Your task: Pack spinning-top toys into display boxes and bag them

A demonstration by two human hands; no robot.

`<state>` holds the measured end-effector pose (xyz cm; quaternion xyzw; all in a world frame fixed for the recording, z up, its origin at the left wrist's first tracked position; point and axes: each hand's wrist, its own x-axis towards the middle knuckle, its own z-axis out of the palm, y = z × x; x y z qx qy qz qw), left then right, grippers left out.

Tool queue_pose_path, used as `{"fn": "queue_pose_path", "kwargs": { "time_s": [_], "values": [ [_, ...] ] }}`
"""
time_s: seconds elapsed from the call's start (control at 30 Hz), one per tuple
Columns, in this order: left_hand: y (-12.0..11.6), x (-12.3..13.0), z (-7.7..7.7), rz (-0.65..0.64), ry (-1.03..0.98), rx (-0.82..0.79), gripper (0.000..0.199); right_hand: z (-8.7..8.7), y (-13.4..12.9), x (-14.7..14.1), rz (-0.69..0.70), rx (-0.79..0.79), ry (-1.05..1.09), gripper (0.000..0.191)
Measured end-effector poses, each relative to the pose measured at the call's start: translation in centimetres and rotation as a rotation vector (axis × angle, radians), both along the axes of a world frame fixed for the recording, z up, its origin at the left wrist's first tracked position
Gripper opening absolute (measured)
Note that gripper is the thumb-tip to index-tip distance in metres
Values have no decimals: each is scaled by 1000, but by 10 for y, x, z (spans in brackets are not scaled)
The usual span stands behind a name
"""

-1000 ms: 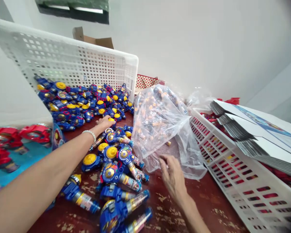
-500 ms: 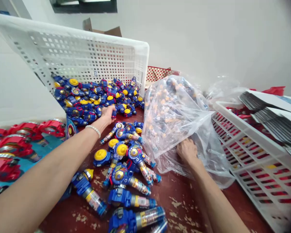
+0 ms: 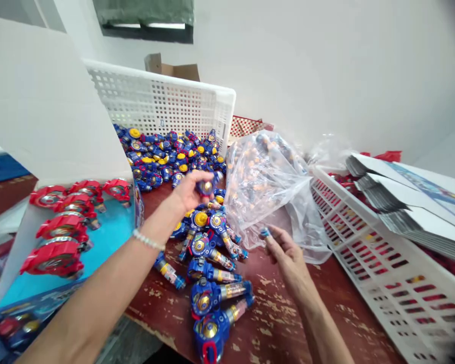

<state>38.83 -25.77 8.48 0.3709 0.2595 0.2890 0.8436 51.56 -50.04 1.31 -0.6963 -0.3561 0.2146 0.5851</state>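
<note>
My left hand [image 3: 187, 192], with a beaded bracelet at the wrist, grips a blue toy body [image 3: 205, 187] with a gold disc, above the table's middle. My right hand [image 3: 286, 250] pinches a small tube [image 3: 264, 232] by its blue-capped end; the fingers hide part of it. Below my left hand lie several assembled blue toys [image 3: 208, 331] with clear, printed tubes attached. Behind it is a heap of blue and yellow toy bodies [image 3: 163, 154] by a tipped white crate [image 3: 136, 96]. Beyond my right hand, a clear plastic bag [image 3: 265, 187] holds many small printed tubes.
An open box [image 3: 109, 242] with a blue inside holds several red toys [image 3: 60, 232] at left. At right, a white slotted basket [image 3: 387, 263] contains red items, with stacked flat cards [image 3: 405, 202] on top. The worn red-brown table [image 3: 288, 323] has chipped paint.
My left hand has come back from the heap toward the middle, carrying a blue toy body. My right hand has left the plastic bag with a small tube. The view has shifted left.
</note>
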Motion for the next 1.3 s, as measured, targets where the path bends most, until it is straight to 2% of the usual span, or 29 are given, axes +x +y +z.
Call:
{"fn": "queue_pose_path", "kwargs": {
  "time_s": [0.07,0.13,0.2,0.27,0.5,0.63,0.7,0.8,0.9,0.97,1.03,1.13,1.23,1.3],
  "values": [
    [-44,-21,-9,-121,18,49,28,6,-7,-25,78,38,39,46],
    [-78,-43,-19,-217,34,96,29,10,-14,-44,142,54,50,41],
    [-100,-62,-28,-282,40,146,26,13,-20,-59,208,62,56,37],
    [-112,-77,-34,-315,44,183,24,15,-26,-71,263,50,34,36],
    [-121,-106,-39,-305,71,213,25,22,-38,-99,282,-23,-195,32],
    [-123,-115,-43,-325,46,176,28,22,-41,-106,319,-109,-429,32],
    [-124,-118,-44,-345,19,139,30,21,-41,-109,324,-125,-477,29],
    [-125,-123,-45,-359,-28,83,31,21,-39,-112,320,-98,-410,26],
    [-126,-128,-48,-357,-53,22,30,21,-35,-114,256,-26,-177,29],
    [-128,-130,-51,-348,-30,-21,30,21,-32,-118,187,48,-1,36],
    [-131,-132,-55,-341,6,-48,29,21,-29,-123,141,83,74,48],
    [-137,-134,-59,-358,10,-56,27,22,-27,-133,125,60,-17,59],
    [-140,-136,-62,-358,-7,-74,28,23,-26,-140,182,28,-135,53],
    [-141,-138,-64,-353,-16,-90,29,23,-25,-141,234,6,-133,45]
  ]
}}
